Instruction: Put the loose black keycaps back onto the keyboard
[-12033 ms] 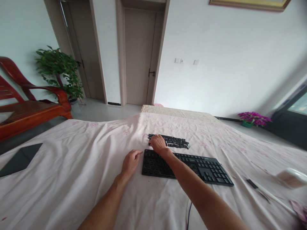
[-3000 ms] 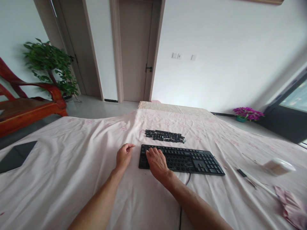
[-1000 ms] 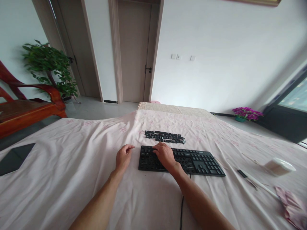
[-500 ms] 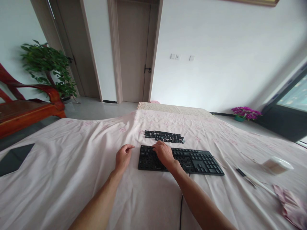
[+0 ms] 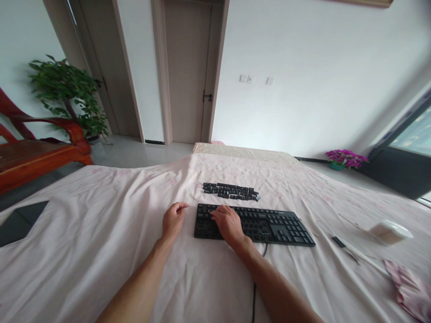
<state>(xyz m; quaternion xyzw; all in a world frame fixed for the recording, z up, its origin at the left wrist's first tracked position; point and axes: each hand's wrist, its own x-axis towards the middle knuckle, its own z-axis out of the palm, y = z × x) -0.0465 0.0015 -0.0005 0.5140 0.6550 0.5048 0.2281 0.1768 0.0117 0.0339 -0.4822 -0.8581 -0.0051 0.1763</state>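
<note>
A black keyboard [image 5: 283, 229] lies on the cloth, with many of its keycaps off on the left and middle part. My right hand [image 5: 229, 223] rests over its left half, fingers bent and close together on the upper letter rows. Whatever those fingertips hold, if anything, is hidden. My left hand [image 5: 173, 220] is just left of the keyboard, resting on the cloth, its thumb and fingers drawn together. Anything between them is too small to make out. Behind the keyboard, loose black keycaps [image 5: 229, 190] lie in rough rows, with a small grey piece [image 5: 257, 197] at their right end.
A pink flowered cloth [image 5: 111, 251] covers the table. To the right are a brush [image 5: 338, 242], tweezers [image 5: 353, 256], a white tub [image 5: 390, 232] and a pink cloth [image 5: 409, 287]. A dark tablet [image 5: 22, 222] lies far left. A cable [image 5: 254, 291] runs toward me.
My right hand has shifted slightly down and left, from the keyboard's top edge onto the upper rows of keys. My left hand has stayed in place.
</note>
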